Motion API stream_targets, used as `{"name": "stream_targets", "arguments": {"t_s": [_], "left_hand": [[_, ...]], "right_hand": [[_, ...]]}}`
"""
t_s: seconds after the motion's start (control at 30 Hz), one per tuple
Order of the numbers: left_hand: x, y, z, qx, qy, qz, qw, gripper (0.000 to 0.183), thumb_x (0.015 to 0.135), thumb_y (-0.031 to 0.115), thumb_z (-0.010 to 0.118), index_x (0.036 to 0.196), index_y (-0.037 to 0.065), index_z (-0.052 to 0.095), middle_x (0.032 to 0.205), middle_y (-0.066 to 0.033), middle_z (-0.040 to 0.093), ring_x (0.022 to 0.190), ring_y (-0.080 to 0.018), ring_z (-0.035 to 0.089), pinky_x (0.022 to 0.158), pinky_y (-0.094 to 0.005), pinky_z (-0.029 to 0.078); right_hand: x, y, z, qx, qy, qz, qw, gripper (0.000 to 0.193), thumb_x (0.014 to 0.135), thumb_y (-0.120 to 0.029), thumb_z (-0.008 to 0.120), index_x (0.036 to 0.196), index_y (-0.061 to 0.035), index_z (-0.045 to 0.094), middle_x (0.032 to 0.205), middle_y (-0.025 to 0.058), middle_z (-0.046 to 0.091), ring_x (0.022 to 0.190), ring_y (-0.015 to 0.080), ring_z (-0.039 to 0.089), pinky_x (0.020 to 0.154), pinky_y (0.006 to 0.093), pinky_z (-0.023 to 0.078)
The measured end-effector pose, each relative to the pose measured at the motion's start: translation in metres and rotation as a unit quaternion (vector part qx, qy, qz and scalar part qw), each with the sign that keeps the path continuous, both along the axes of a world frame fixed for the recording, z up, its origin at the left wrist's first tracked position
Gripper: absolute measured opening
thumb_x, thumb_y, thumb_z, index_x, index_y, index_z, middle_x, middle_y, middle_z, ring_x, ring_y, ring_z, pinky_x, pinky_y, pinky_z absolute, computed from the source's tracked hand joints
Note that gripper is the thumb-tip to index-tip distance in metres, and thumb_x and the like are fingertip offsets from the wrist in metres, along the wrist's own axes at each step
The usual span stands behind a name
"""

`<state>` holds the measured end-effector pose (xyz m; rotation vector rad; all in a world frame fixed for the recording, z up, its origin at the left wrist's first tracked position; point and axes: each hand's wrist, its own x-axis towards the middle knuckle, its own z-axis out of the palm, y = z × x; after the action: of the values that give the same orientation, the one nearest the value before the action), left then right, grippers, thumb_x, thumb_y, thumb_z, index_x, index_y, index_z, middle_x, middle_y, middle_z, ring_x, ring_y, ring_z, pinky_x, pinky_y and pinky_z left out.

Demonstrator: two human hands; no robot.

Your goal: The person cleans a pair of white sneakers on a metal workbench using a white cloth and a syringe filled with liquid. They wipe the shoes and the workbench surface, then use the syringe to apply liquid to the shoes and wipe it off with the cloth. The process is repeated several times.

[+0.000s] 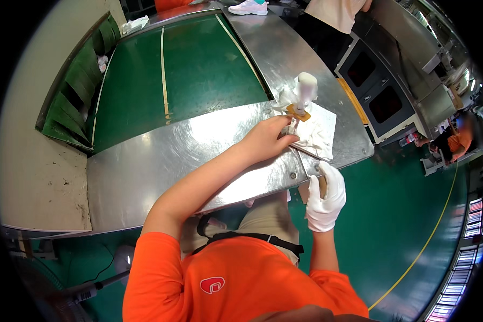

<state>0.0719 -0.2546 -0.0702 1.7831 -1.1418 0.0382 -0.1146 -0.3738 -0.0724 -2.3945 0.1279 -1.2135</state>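
My bare left hand (267,140) reaches over the metal table, its thumb and fingers closed round the lower part of a small bottle-like container (294,124). That container has an orange-yellow collar and a pale, blurred upper part; its exact kind is unclear. White cloths (315,131) lie crumpled beneath and beside it. Just off the table's front right corner is my right hand (327,199) in a white glove. Its fingers are curled, with a gap between thumb and forefinger, and I see nothing held there. Something brown shows behind the gap.
A green conveyor belt (198,70) with pale lines is set into the metal table (129,172). Green flaps (70,102) hang at its left end. A pale shoe (248,7) rests at the far edge. Another person (335,16) stands beyond, near a dark-windowed machine (375,86).
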Motion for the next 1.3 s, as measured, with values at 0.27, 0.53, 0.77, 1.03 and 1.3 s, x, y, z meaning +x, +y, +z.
{"name": "stream_targets", "arguments": {"t_s": [0.27, 0.53, 0.77, 1.03, 1.3], "left_hand": [[0.003, 0.000, -0.009, 0.001, -0.043, 0.022, 0.999, 0.044, 0.083, 0.024, 0.072, 0.114, -0.004, 0.058, 0.095, -0.0195, 0.064, 0.079, -0.0287, 0.065, 0.071, -0.0350, 0.053], [0.003, 0.019, -0.008, 0.010, -0.042, 0.029, 0.999, 0.051, 0.085, 0.027, 0.071, 0.123, -0.002, 0.054, 0.109, -0.0198, 0.063, 0.080, -0.0276, 0.064, 0.074, -0.0335, 0.052], [-0.012, 0.085, 0.000, 0.085, -0.078, 0.024, 0.993, 0.042, 0.088, 0.023, 0.064, 0.121, -0.001, 0.055, 0.116, -0.0209, 0.060, 0.105, -0.0360, 0.059, 0.090, -0.0404, 0.049], [-0.050, 0.093, -0.009, 0.055, -0.181, -0.090, 0.978, 0.027, 0.086, 0.013, 0.065, 0.109, 0.001, 0.061, 0.111, -0.0158, 0.061, 0.102, -0.0329, 0.060, 0.092, -0.0413, 0.048], [-0.059, 0.096, -0.014, 0.019, -0.208, -0.102, 0.973, 0.022, 0.085, 0.012, 0.065, 0.105, 0.003, 0.062, 0.107, -0.0130, 0.062, 0.098, -0.0313, 0.061, 0.090, -0.0412, 0.049]], "right_hand": [[-0.001, -0.001, -0.008, 0.036, 0.014, -0.005, 0.999, 0.039, 0.077, 0.000, 0.069, 0.115, -0.0031, 0.061, 0.106, 0.0138, 0.062, 0.095, 0.0310, 0.061, 0.084, 0.0387, 0.049], [0.000, 0.006, 0.001, 0.019, 0.007, -0.005, 1.000, 0.038, 0.077, -0.001, 0.068, 0.114, -0.0014, 0.061, 0.106, 0.0146, 0.062, 0.095, 0.0319, 0.061, 0.085, 0.0390, 0.049], [-0.037, 0.007, -0.019, 0.069, 0.087, 0.045, 0.993, 0.028, 0.079, -0.002, 0.067, 0.107, -0.0031, 0.062, 0.096, 0.0143, 0.063, 0.082, 0.0312, 0.062, 0.074, 0.0381, 0.051], [-0.189, 0.016, -0.125, 0.212, 0.493, -0.071, 0.841, 0.018, 0.089, -0.023, 0.059, 0.094, -0.0065, 0.063, 0.093, 0.0159, 0.065, 0.082, 0.0332, 0.064, 0.074, 0.0432, 0.051], [-0.231, 0.033, -0.109, 0.321, 0.464, -0.019, 0.825, 0.024, 0.089, -0.019, 0.068, 0.101, 0.0005, 0.061, 0.091, 0.0064, 0.066, 0.075, 0.0125, 0.060, 0.070, 0.0287, 0.052]]}}
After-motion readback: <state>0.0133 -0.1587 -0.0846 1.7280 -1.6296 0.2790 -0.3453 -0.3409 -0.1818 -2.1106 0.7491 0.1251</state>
